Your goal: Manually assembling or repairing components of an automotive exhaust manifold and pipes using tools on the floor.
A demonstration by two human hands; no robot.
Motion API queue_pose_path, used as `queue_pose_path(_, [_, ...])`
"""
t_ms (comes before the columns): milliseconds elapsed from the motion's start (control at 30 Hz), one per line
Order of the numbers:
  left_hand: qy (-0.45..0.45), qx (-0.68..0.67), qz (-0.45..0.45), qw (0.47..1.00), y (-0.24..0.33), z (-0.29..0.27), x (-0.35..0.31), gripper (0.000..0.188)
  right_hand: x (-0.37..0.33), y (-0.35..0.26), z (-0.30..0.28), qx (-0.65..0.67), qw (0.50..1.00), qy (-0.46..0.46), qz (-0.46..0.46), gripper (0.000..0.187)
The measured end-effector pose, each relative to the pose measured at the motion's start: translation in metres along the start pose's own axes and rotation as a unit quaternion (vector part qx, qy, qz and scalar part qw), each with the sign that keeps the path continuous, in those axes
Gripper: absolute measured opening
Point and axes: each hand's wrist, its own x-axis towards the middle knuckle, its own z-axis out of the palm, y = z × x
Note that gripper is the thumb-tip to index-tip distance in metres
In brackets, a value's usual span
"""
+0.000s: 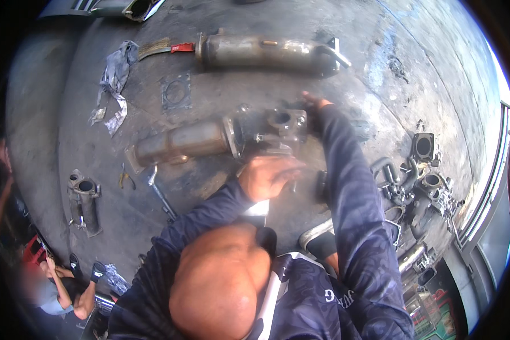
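Furthest left I have a seated person (59, 289), then a twin-tubed metal part (86, 204) nearer the middle. A crumpled grey rag (118, 71), pliers (126, 178), a long-handled tool (162, 195) and a square gasket (177, 92) follow. A rusty tube (181, 143) points at the middle; a bare knee (212, 277) blocks my lower view. A long cylinder (258, 54) lies beyond. The left hand (272, 175), blurred, is curled against the near side of the flanged casting (286, 127), just right of the tube; I can't tell whether it grips. The right hand (316, 101) is past the casting's far right corner, its grip unclear to me. Further right lie jumbled metal parts (422, 184), then a red-and-green bin (446, 314), contents too small to make out.
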Motion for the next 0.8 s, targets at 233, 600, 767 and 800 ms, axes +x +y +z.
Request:
queue_pose_path(233, [0.013,-0.033,-0.009,0.999,-0.004,0.009,0.003,0.024,0.015,0.078,-0.049,-0.559,0.697,0.245,-0.378,0.054])
queue_pose_path(600, [0.029,-0.004,0.029,0.999,0.000,0.019,0.007,0.016,0.027,0.071,-0.046,-0.234,0.845,0.242,-0.415,0.048])
queue_pose_path(767, [0.057,-0.022,0.062,0.996,-0.001,0.019,0.012,0.015,0.089,0.066,-0.081,-0.344,0.843,0.155,-0.382,0.042])
queue_pose_path(800, [0.058,-0.020,0.068,0.996,0.002,0.020,0.015,0.015,0.106,0.069,-0.103,-0.487,0.707,0.169,-0.484,0.057])
